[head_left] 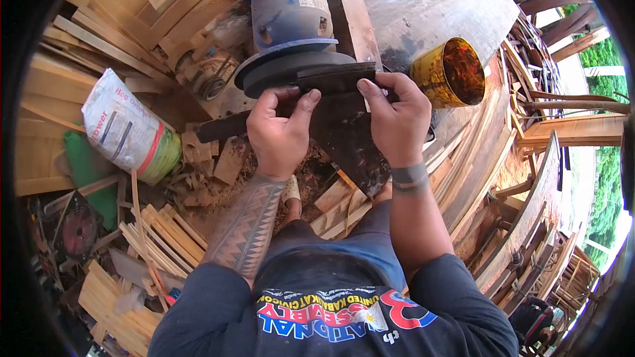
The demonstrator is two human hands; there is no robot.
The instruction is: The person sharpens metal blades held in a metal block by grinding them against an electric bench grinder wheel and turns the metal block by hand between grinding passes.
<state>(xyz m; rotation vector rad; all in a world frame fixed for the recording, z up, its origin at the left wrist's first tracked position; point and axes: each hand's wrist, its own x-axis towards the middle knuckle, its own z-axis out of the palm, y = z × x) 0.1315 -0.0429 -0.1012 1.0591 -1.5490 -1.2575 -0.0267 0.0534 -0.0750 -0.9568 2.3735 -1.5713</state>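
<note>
My left hand (pixel 280 129) and my right hand (pixel 401 119) pinch the two ends of a dark, flat, straight-edged metal blade (pixel 336 78). Both thumbs press on the near side of it, with the fingers curled behind. The blade lies level across the front of a grey grinding wheel (pixel 264 78), part of a dusty blue bench grinder (pixel 291 10). Whether the blade's far edge touches the wheel, I cannot tell. To the right of my right hand stands a yellow, stained can (pixel 430 74) with dark reddish-brown insides.
A white feed sack (pixel 126 125) leans at the left among wood scraps. Cut wood strips (pixel 165 238) lie at lower left, and long boards (pixel 469 165) run along the right. A dark bar (pixel 223 127) sticks out left of my left wrist. Sawdust covers the ground.
</note>
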